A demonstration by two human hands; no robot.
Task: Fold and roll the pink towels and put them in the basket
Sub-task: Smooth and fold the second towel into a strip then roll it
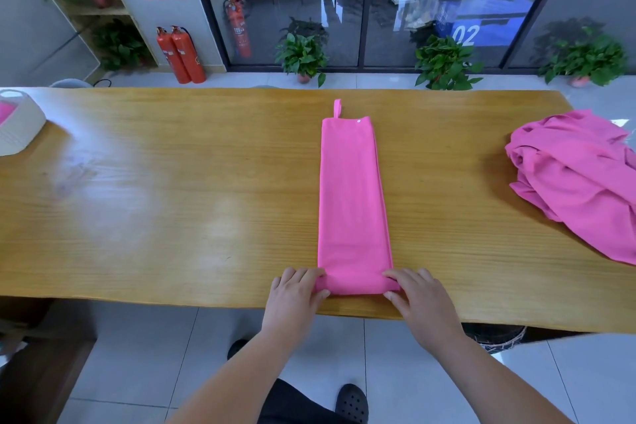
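A pink towel lies folded into a long narrow strip on the wooden table, its hanging loop pointing away from me. The near end is turned over into a small roll. My left hand grips the roll's left end, thumb under and fingers over. My right hand grips the right end the same way. A heap of unfolded pink towels lies at the table's right edge. The white basket stands at the far left, with something pink showing inside.
The table's near edge runs just under my hands, with tiled floor and my dark shoes below. Potted plants, red fire extinguishers and glass doors stand beyond the far edge. A dark object sits under the table at the right.
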